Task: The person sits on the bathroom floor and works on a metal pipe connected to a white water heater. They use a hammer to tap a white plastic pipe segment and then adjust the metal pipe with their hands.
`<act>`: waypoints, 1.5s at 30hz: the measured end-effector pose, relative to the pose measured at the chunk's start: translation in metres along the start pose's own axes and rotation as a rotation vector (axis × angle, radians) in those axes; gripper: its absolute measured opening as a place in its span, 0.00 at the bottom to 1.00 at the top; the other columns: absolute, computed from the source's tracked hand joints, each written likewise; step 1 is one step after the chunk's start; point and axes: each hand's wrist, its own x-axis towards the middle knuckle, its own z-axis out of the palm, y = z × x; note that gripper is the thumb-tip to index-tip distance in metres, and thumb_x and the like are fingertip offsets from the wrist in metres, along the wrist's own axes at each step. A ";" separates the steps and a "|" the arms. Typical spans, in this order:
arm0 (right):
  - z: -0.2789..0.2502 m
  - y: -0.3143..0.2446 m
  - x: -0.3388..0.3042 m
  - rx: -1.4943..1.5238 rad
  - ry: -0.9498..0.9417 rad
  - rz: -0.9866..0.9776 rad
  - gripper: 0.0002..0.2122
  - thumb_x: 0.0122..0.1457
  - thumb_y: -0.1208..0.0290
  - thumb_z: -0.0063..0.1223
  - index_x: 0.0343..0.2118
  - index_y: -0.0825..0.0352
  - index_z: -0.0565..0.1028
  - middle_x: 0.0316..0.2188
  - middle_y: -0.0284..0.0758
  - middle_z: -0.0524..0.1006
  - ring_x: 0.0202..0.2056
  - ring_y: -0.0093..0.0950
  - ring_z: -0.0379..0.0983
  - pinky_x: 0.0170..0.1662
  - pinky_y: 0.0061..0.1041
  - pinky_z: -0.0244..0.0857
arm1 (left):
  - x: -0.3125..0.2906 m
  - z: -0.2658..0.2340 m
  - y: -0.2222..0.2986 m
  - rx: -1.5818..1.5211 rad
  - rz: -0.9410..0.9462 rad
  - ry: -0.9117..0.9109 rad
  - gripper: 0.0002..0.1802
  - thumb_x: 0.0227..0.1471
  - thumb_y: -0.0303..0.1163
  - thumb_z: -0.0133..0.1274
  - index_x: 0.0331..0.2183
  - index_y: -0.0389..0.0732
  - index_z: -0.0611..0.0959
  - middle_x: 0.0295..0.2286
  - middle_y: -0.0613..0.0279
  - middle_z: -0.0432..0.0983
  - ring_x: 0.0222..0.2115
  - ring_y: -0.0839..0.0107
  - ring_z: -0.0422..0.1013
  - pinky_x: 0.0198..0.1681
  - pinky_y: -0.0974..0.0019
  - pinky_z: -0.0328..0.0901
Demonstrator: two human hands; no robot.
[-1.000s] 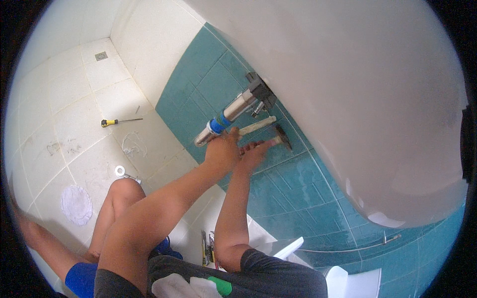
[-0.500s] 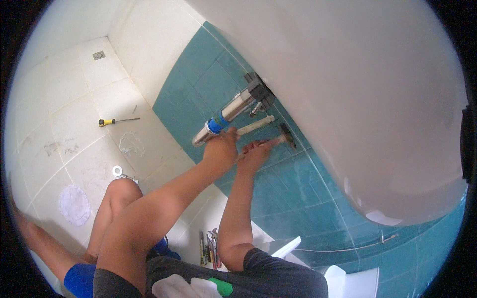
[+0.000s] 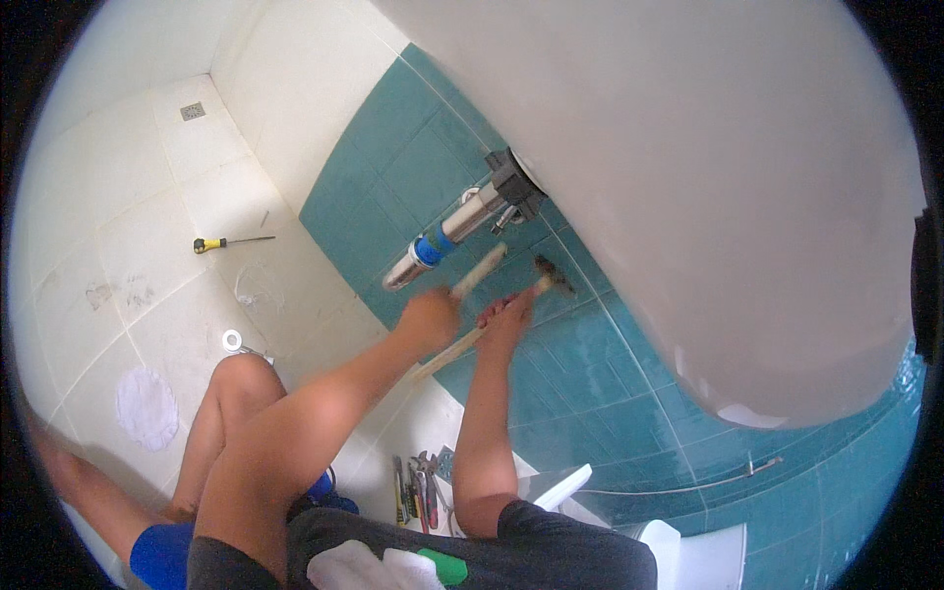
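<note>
My left hand [image 3: 430, 320] is closed around a pale stick-like rod [image 3: 484, 268], whose free end points up and right toward the teal wall. I cannot make out what the rod is. Just to the right, my right hand [image 3: 504, 320] grips a hammer near its dark metal head [image 3: 554, 273]. Its wooden handle [image 3: 447, 356] runs down and left behind my left wrist. Above both hands, a chrome drain pipe [image 3: 472, 211] with a blue band [image 3: 431, 244] comes from a black fitting [image 3: 514, 182] under the white basin [image 3: 708, 197].
On the tiled floor at left lie a yellow-black screwdriver [image 3: 211, 245], a white ring [image 3: 231, 340] and a round white cloth [image 3: 147, 407]. Several hand tools [image 3: 423, 487] sit below my arms. A thin hose [image 3: 678, 491] runs along the wall. A small valve [image 3: 504, 218] is beside the pipe.
Both hands have moved down and left, away from the basin, with the rod and hammer in them. More of the hammer's handle shows now.
</note>
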 end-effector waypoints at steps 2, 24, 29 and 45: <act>-0.021 0.035 -0.022 0.077 0.110 0.037 0.24 0.67 0.40 0.40 0.29 0.60 0.64 0.18 0.28 0.62 0.16 0.21 0.58 0.17 0.25 0.50 | -0.034 0.002 -0.027 -0.055 -0.036 -0.136 0.20 0.62 0.38 0.42 0.36 0.31 0.80 0.34 0.36 0.79 0.37 0.39 0.76 0.42 0.42 0.70; 0.010 0.030 -0.004 -1.207 -0.272 -0.603 0.21 0.64 0.57 0.52 0.51 0.69 0.73 0.36 0.44 0.81 0.37 0.42 0.79 0.41 0.40 0.71 | -0.341 -0.376 -0.276 -0.278 -0.638 0.412 0.17 0.65 0.51 0.47 0.33 0.47 0.74 0.17 0.77 0.56 0.13 0.85 0.52 0.14 0.76 0.49; 0.046 -0.028 0.057 -1.215 -0.208 -0.753 0.26 0.62 0.59 0.55 0.59 0.68 0.66 0.31 0.39 0.80 0.36 0.39 0.80 0.40 0.37 0.72 | -0.338 -0.345 -0.289 -0.330 -0.600 0.632 0.20 0.65 0.54 0.45 0.35 0.47 0.74 0.17 0.77 0.54 0.14 0.86 0.51 0.14 0.76 0.47; 0.049 -0.035 0.100 -1.362 -0.209 -0.762 0.28 0.60 0.62 0.57 0.61 0.67 0.64 0.32 0.43 0.82 0.38 0.42 0.80 0.41 0.40 0.73 | -0.343 -0.320 -0.276 -0.250 -0.644 0.528 0.20 0.64 0.54 0.47 0.33 0.46 0.74 0.15 0.78 0.57 0.12 0.85 0.52 0.13 0.75 0.47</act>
